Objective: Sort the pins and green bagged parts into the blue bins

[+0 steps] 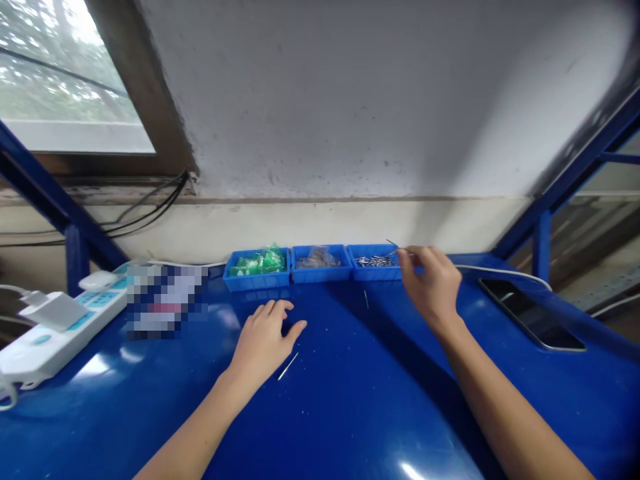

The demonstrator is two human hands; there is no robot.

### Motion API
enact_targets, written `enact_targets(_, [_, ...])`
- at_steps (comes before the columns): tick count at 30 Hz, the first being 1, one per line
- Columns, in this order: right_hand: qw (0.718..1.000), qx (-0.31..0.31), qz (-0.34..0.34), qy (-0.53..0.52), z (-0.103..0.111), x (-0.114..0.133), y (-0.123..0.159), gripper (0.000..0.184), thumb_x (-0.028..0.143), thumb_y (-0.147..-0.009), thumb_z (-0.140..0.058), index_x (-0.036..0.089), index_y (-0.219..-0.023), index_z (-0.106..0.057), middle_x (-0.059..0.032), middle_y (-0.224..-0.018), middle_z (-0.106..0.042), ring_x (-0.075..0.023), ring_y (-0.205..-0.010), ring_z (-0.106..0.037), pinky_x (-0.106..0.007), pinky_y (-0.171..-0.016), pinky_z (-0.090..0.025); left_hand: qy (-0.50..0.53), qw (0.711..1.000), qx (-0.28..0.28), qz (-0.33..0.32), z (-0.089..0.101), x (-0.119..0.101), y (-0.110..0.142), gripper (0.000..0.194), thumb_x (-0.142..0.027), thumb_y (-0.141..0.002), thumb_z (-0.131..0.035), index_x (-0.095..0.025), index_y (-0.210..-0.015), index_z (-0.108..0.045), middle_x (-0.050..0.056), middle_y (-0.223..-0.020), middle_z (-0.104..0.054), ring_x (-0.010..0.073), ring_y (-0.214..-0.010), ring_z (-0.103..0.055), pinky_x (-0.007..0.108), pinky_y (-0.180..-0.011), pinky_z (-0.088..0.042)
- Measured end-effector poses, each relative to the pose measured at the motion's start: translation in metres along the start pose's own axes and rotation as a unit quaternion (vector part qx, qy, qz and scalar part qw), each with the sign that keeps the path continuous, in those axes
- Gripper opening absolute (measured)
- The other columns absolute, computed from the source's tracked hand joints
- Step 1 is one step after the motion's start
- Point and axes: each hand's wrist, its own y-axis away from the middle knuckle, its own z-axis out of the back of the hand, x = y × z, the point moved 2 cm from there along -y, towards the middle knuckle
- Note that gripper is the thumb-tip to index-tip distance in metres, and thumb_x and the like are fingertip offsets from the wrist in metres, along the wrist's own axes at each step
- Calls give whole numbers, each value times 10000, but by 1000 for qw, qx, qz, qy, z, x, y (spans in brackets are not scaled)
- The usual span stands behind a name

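Observation:
My right hand (427,280) is raised near the right blue bin (363,272), thumb and fingers pinched on a thin metal pin (393,243) that sticks out to the left. Inside that bin lies a heap of similar silver pins (374,261). My left hand (267,333) hovers over or rests on the blue table, fingers loosely curled and thumb apart, with nothing in it. Just below its thumb lies a silver pin (288,367), thicker at one end. Another thin pin (366,299) lies in front of the right bin.
Beside it stand a middle blue bin (320,274) with clear plastic bags and a left blue bin (257,283) with green packets. A white power strip (55,347) with chargers lies at left, a phone (530,313) at right. Blue frame posts and a wall bound the table (350,400).

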Motion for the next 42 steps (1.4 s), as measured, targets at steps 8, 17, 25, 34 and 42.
enact_targets(8, [969,247,26,-14,-22,28,30,288,398,-885,-458,187,-1009,-610,-80,-838,-672,-220,-738,-620,-322,-644,-405,18,971,225,-80,20,1,18,143,-374,-714,-636,-240,-747,-596,8,-745,-609,188,-664,-572,246,-532,-342])
enact_targets(17, [883,363,191,-229,-13,82,57,261,351,-901,-474,186,-1074,-579,-69,-944,-650,-187,-843,-580,-329,-758,-409,58,983,152,-84,2,-17,16,131,-206,-860,-426,-213,-821,-550,19,-832,-595,201,-818,-556,326,-736,-414])
enact_targets(25, [874,317,273,-246,-5,93,60,174,236,-924,-424,173,-928,-587,-41,-756,-600,-156,-706,-493,-288,-636,-325,253,959,125,-27,5,-22,12,69,-230,-888,-418,-218,-890,-486,-30,-727,-636,138,-734,-625,246,-683,-441])
enact_targets(34, [903,290,207,-242,-9,90,60,212,241,-940,-386,164,-836,-553,-40,-705,-596,-148,-628,-483,-276,-612,-343,161,982,79,-55,6,-25,17,146,-331,-909,-421,-230,-931,-525,-13,-779,-593,154,-727,-561,278,-668,-423])
enact_targets(42, [896,278,242,-246,-3,93,59,163,289,-913,-456,176,-898,-573,-39,-749,-600,-148,-660,-506,-274,-618,-369,102,989,62,-88,7,-26,17,326,-303,-957,-280,-201,-743,-504,4,-744,-606,170,-724,-541,325,-724,-394])
